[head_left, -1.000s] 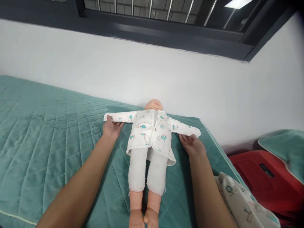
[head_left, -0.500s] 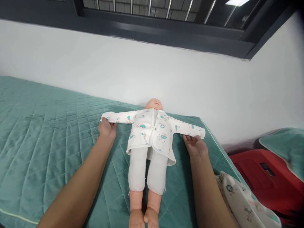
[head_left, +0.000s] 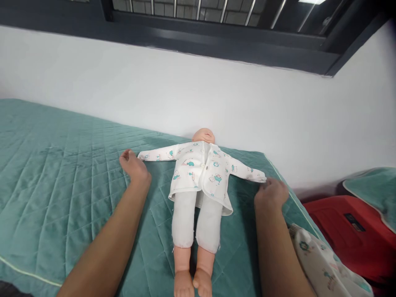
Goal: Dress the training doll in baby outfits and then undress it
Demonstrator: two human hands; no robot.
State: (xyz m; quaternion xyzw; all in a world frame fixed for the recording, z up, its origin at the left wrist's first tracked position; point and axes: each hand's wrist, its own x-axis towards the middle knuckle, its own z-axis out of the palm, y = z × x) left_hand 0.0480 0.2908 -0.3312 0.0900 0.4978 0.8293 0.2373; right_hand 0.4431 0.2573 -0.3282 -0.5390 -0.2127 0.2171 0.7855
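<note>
A baby doll (head_left: 204, 135) lies on its back, its head by the wall and its feet toward me. It wears a white printed baby jacket (head_left: 188, 169), both arms spread out in the sleeves. My left hand (head_left: 134, 167) is beside the end of the sleeve on the left, fingers curled in with nothing visible in them. At the other side, my right hand (head_left: 272, 192) is closed at the end of the right sleeve (head_left: 247, 172), whose cuff looks drawn to a point at the fingers. Its fingertips are partly hidden. The jacket front overlaps slightly below the neck.
A green quilted cover (head_left: 77, 173) lies under the doll. White printed cloth (head_left: 321, 260) lies by my right forearm. A red plastic object (head_left: 343, 231) stands at the right, partly under green cloth (head_left: 374, 189). White wall (head_left: 185, 90) and a barred window rise behind.
My left hand has moved left, off the sleeve, and curled. My right hand has moved right from under the sleeve to its end and closed there. The view has shifted slightly.
</note>
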